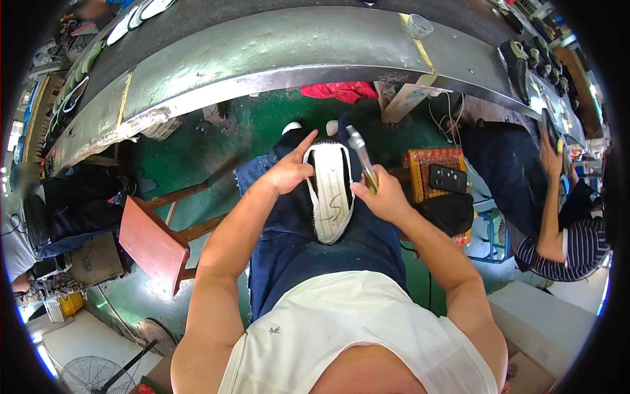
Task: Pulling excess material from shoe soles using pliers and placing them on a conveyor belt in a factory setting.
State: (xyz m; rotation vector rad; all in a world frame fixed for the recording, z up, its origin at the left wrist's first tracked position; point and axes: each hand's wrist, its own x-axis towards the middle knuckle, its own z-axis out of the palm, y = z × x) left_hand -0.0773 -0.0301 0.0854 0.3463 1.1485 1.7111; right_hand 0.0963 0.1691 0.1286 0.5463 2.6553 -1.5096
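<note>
Holds at the centre, over dark blue trousers (328,262), a white shoe piece (330,187) bearing dark handwritten strokes along its pale face; wears a small dark emblem (274,330) near 7 o'clock on the white shirt (367,295). Grasps the piece's 10 o'clock edge with the left hand (292,172), forefinger stretched toward 1 o'clock, thumb at the rim. Curls the right hand (384,194) round a metal-headed tool (359,150) at 3 o'clock, head pointing to 11. Faces a grey metal surface (262,46) at 12 o'clock, taped yellow, with a clear cup (420,26) at 1. Has green floor (243,118) below and a pink stool (154,243) between 8 and 9.
</note>
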